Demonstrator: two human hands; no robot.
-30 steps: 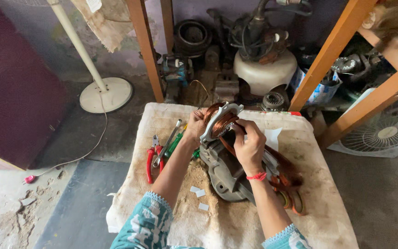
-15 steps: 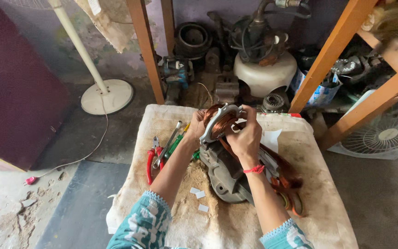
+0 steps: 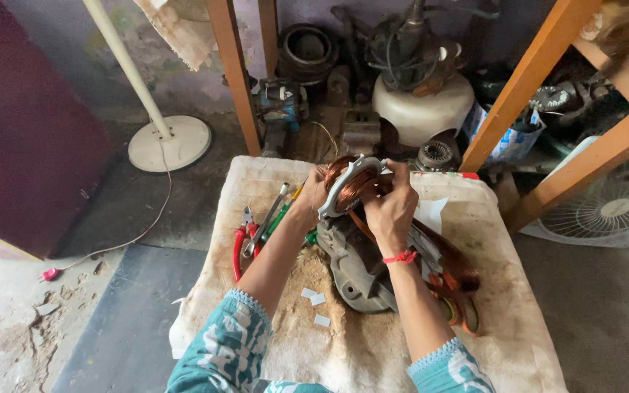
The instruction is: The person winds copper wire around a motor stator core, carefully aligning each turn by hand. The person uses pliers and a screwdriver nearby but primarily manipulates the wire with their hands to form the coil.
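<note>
Both hands are up off the cloth-covered table (image 3: 475, 342) now, left hand (image 3: 317, 195) and right hand (image 3: 389, 207) gripped tight around the copper coil (image 3: 349, 185) in its grey metal frame (image 3: 343, 182), raised slightly higher over the motor housing (image 3: 354, 266) than a second ago.

The right hand (image 3: 389, 207) climbs from its spot a second ago, sliding toward twelve o'clock up over the grey metal ring (image 3: 349, 183) — fingers now curl across its top edge. The ring tips a little more upright, and the left hand (image 3: 313, 195) shifts up with it — copper coil (image 3: 343, 175) showing through.
</note>
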